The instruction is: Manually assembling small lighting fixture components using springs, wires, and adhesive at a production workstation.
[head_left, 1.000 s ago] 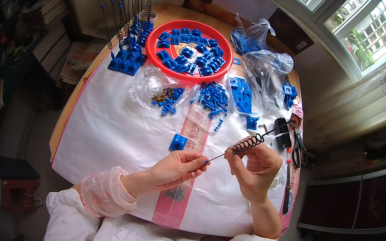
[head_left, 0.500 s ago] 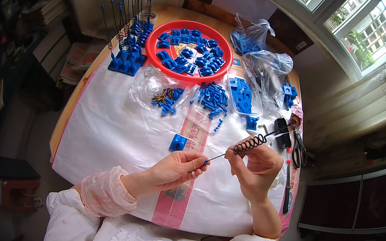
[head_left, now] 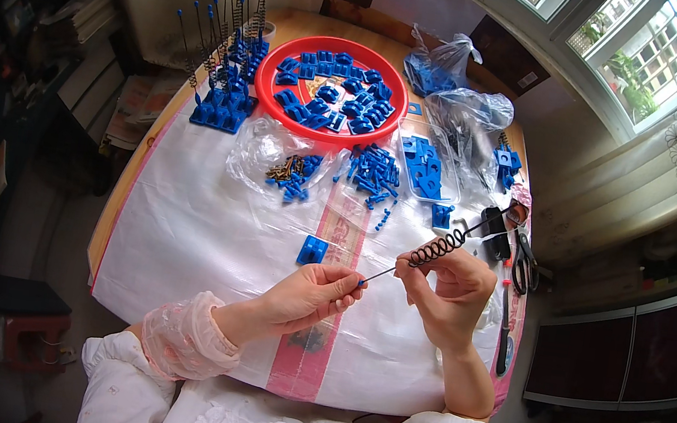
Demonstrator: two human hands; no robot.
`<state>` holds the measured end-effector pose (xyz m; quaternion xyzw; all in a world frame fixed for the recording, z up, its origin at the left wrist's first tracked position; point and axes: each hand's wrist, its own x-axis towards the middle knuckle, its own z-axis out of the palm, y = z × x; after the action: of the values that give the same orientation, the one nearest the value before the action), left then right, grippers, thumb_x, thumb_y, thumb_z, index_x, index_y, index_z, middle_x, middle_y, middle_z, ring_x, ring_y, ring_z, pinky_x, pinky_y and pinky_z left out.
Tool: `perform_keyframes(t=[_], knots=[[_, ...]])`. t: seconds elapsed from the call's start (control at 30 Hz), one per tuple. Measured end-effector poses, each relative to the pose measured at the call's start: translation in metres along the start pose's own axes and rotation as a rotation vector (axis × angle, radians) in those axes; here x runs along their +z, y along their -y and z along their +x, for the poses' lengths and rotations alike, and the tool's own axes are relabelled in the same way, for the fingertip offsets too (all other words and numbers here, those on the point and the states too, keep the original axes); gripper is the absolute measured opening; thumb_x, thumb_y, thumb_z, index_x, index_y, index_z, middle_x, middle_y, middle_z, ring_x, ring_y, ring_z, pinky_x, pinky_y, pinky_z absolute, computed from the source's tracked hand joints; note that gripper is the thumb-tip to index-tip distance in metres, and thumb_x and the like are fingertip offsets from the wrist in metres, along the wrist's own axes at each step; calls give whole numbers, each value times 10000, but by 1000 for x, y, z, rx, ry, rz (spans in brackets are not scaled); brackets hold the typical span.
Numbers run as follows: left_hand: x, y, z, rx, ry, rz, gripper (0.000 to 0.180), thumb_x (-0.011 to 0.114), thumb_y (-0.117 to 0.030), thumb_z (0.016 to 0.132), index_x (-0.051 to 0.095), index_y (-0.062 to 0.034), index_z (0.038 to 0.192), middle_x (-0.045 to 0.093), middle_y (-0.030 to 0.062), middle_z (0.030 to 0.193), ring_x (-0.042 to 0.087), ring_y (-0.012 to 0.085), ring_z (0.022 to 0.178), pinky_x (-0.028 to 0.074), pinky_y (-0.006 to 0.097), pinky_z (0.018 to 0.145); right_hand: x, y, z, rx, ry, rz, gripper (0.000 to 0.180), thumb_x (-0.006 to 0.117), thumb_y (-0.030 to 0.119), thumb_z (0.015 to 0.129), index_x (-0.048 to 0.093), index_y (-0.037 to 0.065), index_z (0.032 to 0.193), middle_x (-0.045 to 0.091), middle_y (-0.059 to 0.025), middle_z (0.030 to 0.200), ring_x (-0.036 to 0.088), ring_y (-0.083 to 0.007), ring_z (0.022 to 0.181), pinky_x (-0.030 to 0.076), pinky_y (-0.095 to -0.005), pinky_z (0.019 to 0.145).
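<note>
My left hand (head_left: 311, 293) pinches the blue-tipped end of a thin metal rod (head_left: 386, 272). My right hand (head_left: 444, 289) grips the same rod higher up, just below a dark coil spring (head_left: 439, 248) threaded on it. The rod slants up to the right over the white sheet (head_left: 205, 236). A small blue plastic block (head_left: 312, 250) lies on the sheet just above my left hand.
A red round tray (head_left: 269, 89) of blue parts sits at the back. Assembled blue blocks with upright rods (head_left: 222, 100) stand back left. Loose blue pieces (head_left: 374, 172), plastic bags (head_left: 458, 98), scissors (head_left: 526, 260) and a screwdriver (head_left: 505, 321) lie to the right.
Both hands stay nearly in place; the spring has shifted slightly along the rod near my right fingers.
</note>
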<state>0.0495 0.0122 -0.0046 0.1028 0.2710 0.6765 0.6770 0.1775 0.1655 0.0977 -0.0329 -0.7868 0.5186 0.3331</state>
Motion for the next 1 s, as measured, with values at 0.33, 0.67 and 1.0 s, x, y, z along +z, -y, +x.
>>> perform_keyframes(t=[0.33, 0.67, 1.0], knots=[[1, -1, 0, -6, -12, 9, 190, 601, -190, 1002, 677, -37, 1085, 653, 5, 975, 589, 49, 829, 526, 166, 762, 6, 6, 0, 84, -75, 11, 101, 740, -112, 774, 679, -43, 815, 673, -70, 737, 564, -76, 579, 411, -216, 505], [0, 1, 0, -5, -12, 4, 189, 600, -187, 1003, 677, -37, 1088, 649, 8, 978, 581, 52, 828, 519, 169, 762, 2, 3, 1, 12, -26, -32, 95, 740, -132, 786, 695, -80, 851, 686, -98, 736, 583, -83, 531, 408, -198, 451], [0, 1, 0, -8, 1, -5, 182, 600, -181, 1003, 677, -35, 1078, 646, 13, 975, 575, 55, 824, 514, 170, 765, 1, 7, 1, 21, -17, -51, 102, 730, -126, 779, 706, -62, 856, 694, -101, 765, 578, -94, 552, 424, -218, 503]])
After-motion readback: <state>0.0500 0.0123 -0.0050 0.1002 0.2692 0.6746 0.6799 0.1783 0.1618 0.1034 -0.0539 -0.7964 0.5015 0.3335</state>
